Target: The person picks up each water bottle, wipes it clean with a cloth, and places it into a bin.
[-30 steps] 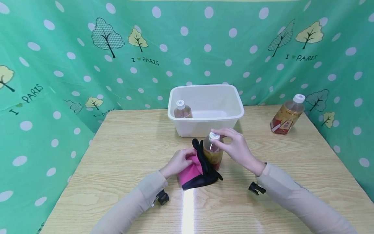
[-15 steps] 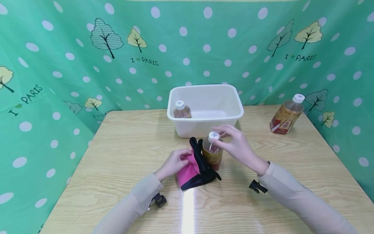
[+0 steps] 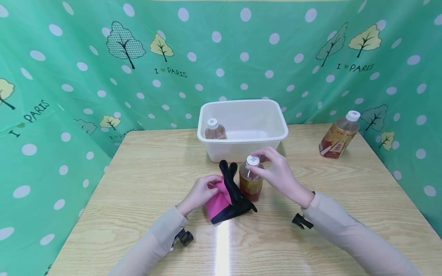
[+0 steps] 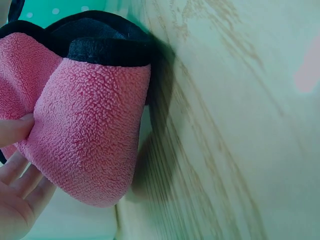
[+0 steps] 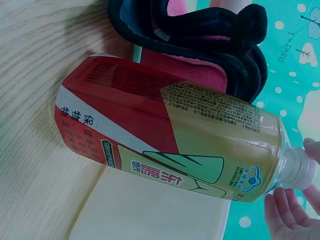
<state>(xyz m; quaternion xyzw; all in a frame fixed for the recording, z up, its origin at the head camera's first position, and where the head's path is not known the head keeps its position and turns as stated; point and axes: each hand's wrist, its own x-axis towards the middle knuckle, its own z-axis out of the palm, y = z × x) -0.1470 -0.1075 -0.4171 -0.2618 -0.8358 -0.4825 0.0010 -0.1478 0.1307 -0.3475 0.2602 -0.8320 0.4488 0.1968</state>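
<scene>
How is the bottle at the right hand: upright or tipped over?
Upright: the head view shows the bottle with its white cap on top, held by the right hand, and its base down toward the table.

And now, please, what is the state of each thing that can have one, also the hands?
White box: open at the top
Box bottle: capped, lower part hidden
Front bottle: capped, upright
Far-right bottle: capped, standing
Pink fabric: bunched up
Left hand: pinches the pink fabric
Right hand: holds the front bottle near its top
Green curtain: hanging
</scene>
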